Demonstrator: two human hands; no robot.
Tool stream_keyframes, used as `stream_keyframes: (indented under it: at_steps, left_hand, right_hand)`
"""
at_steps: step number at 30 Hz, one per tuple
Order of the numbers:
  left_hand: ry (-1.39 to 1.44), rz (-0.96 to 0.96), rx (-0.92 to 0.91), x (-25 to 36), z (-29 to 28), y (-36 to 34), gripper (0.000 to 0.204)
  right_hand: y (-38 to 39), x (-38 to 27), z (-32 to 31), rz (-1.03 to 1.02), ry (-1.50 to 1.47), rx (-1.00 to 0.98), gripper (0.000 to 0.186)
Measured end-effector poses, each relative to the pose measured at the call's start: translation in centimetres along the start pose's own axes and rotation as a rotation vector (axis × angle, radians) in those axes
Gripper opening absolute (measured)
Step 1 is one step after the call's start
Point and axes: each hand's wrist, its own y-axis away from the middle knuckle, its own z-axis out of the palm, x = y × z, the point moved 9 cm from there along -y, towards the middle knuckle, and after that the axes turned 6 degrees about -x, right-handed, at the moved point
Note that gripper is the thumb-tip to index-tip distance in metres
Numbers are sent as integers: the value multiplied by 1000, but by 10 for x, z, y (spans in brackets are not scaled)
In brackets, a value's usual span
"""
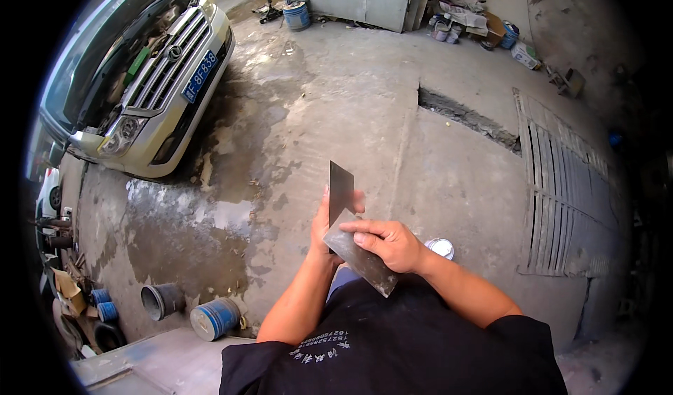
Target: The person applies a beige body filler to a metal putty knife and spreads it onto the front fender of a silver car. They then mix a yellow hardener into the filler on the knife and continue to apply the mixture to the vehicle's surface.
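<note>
My left hand (321,223) is closed around a thin, dark, rectangular metal plate (341,188), its fingertips showing past the right edge. The plate stands nearly upright in front of my body. A second flat plate, a grey metal one (361,260) with worn, smeared edges, is in my right hand (394,245). Thumb and fingers grip it, with the index finger stretched along its top. This grey plate slants across the lower part of the dark one and overlaps it; I cannot tell whether they touch. Both look like putty scraper blades. Part of my left palm is hidden behind them.
A white container (440,248) stands just beyond my right forearm. A car (161,93) with its bonnet raised is at the far left. Buckets (215,318) stand at the lower left. A floor trench (466,117) and slatted metal grating (561,199) lie to the right.
</note>
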Motion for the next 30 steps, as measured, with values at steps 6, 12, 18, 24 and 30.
stream_keyframes:
  at_steps: [6,12,18,24,30]
  left_hand:
    - [-262,141,46,7,-4,8,46]
    - [-1023,514,132,43,27,25,49]
    - [-1213,619,273,56,30,35,49]
    - [-950,330,-59,34,26,22,52]
    - [24,130,-355,13,49,19,67]
  right_hand:
    - [-8,0,-12,-7,-327,47,32]
    - [-6,6,-27,16,-467,161,32]
    - [8,6,-35,-50,-520,182,33]
    - [2,8,-56,-78,-523,275,33]
    - [16,-30,-50,-219,-293,233,33]
